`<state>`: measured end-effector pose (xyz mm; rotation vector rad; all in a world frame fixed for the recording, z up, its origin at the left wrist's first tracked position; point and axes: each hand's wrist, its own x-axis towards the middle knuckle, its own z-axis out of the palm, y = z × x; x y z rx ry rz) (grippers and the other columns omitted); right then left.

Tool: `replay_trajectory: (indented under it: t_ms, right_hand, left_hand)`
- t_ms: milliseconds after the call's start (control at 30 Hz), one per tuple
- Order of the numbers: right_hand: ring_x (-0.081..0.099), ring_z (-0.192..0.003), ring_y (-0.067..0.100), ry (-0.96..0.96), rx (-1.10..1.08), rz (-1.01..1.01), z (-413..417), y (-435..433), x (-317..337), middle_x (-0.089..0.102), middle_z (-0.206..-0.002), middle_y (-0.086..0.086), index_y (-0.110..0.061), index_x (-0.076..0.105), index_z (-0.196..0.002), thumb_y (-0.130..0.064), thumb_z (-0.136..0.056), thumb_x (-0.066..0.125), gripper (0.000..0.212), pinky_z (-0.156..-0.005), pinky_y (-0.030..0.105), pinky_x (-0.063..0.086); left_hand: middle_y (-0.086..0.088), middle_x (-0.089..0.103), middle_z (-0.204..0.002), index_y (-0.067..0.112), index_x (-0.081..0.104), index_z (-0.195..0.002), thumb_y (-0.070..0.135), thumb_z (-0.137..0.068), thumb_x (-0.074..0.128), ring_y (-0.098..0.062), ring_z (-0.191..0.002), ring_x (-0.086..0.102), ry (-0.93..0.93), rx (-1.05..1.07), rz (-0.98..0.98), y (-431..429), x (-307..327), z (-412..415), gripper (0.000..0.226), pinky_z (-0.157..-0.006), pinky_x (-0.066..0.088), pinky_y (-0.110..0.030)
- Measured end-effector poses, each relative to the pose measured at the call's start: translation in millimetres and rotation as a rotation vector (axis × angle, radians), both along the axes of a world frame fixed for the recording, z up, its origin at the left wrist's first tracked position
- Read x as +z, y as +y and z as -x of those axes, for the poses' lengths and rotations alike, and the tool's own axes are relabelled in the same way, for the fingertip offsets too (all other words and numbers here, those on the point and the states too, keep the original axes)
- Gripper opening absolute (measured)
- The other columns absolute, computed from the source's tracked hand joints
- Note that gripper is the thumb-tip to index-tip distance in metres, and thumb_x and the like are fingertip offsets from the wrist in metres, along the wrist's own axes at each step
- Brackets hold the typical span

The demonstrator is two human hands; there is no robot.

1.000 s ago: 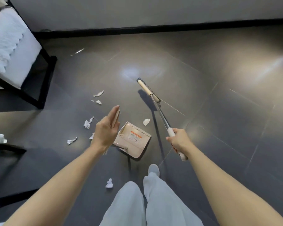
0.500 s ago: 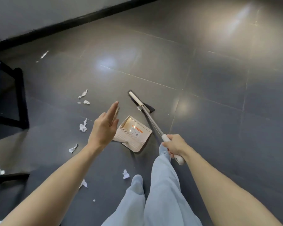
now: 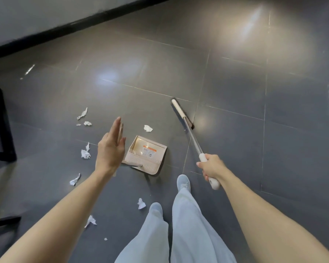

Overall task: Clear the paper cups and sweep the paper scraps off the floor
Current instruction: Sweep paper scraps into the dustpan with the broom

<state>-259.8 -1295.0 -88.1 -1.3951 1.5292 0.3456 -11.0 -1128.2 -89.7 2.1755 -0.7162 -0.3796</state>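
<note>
A beige dustpan [image 3: 146, 154] stands on the dark tiled floor with its mouth facing away from me. Its long handle runs up along the palm of my left hand [image 3: 109, 150]; the fingers are straight and the thumb holds the handle. My right hand [image 3: 211, 167] grips the white end of the broom, whose head [image 3: 180, 112] rests on the floor to the right of and beyond the pan. One paper scrap [image 3: 148, 128] lies just past the pan's mouth. Several more scraps [image 3: 85, 153] are scattered to the left, and others [image 3: 141, 204] lie near my feet.
A black chair leg [image 3: 2, 126] stands at the left edge. A black baseboard [image 3: 65, 27] runs along the wall at the back. My feet [image 3: 183, 182] stand just behind the dustpan. Open floor stretches to the right.
The broom head has swung from beside the dustpan's mouth out to the right, and my right hand has moved right with it. The left hand and the dustpan have stayed put.
</note>
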Motion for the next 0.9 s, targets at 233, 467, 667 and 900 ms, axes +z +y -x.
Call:
replay_trajectory:
  t_ms: [233,467,667,900]
  right_hand:
    - [0.035,-0.048,0.010,-0.208,-0.227,-0.273,-39.3,22.5,4.3,0.042,-0.064,0.005,-0.010,0.054,-0.107,-0.009,-0.097,0.052,0.010,-0.036,0.017,0.033]
    - [0.037,-0.047,0.009,-0.242,-0.098,-0.295,-74.8,-5.9,34.6,0.044,-0.066,0.005,-0.020,0.053,-0.095,-0.006,-0.097,0.049,0.015,-0.035,0.014,0.033]
    - [0.042,-0.046,0.016,-0.117,0.240,-0.061,-100.5,-48.5,28.7,0.050,-0.071,0.010,-0.010,0.056,-0.102,-0.007,-0.091,0.046,0.015,-0.041,0.022,0.037]
    - [0.045,-0.056,0.016,0.141,0.395,-0.238,-133.8,-93.7,15.7,0.050,-0.072,0.010,-0.008,0.045,-0.102,-0.012,-0.098,0.033,0.013,-0.049,0.023,0.039]
  left_hand:
    - [-0.018,0.061,-0.122,0.031,0.034,-0.146,0.001,-0.089,0.057,-0.029,-0.116,0.058,-0.010,0.027,-0.037,-8.9,-0.1,-0.8,0.068,-0.099,0.036,-0.028]
    - [-0.017,0.061,-0.122,0.032,0.034,-0.146,0.006,-0.090,0.056,-0.030,-0.116,0.056,0.017,0.169,-0.065,-11.9,8.8,2.2,0.066,-0.098,0.040,-0.033]
    - [-0.012,0.060,-0.126,0.027,0.036,-0.145,0.006,-0.090,0.058,-0.030,-0.113,0.055,0.023,0.292,-0.090,-19.2,14.2,2.2,0.063,-0.090,0.032,-0.018]
    - [-0.008,0.062,-0.111,0.031,0.044,-0.137,0.009,-0.090,0.057,-0.028,-0.092,0.058,0.057,0.328,-0.104,-40.5,13.8,-13.3,0.054,-0.087,0.045,-0.030]
